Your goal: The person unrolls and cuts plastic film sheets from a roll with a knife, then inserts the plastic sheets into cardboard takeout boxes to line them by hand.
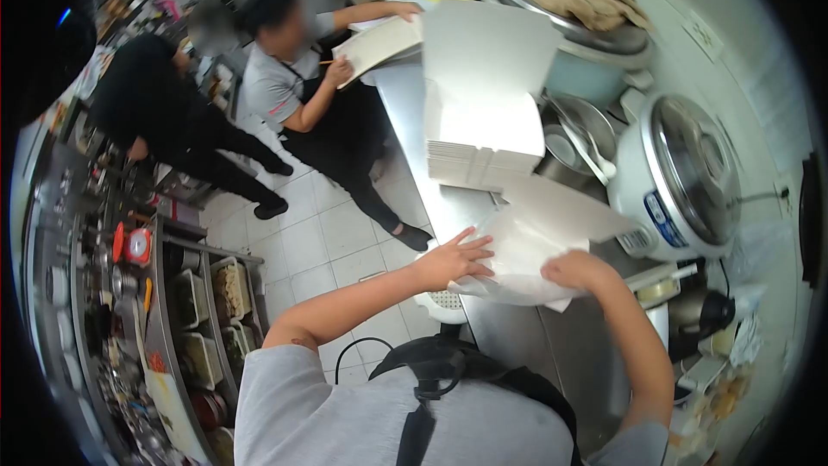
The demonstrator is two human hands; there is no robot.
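On the steel counter before me lies a clear plastic bag (pixel 517 263), crumpled around white takeout packaging. My left hand (pixel 454 263) rests on the bag's left side with its fingers spread. My right hand (pixel 576 270) is closed at the bag's right side and seems to pinch its plastic. A white flap (pixel 582 211) sticks up out of the bag toward the back right. Directly beyond stands a nested stack of white takeout boxes (pixel 483 134) with a lid raised. What lies under my right fingers is hidden.
A rice cooker (pixel 677 181) and a metal pot with ladles (pixel 582 142) stand along the right wall. Farther back, a cloth lies on another cooker (pixel 595 52). Across the counter (pixel 401 112), a person in an apron (pixel 302 86) holds a pad. Shelves with food tubs (pixel 194 293) line the left.
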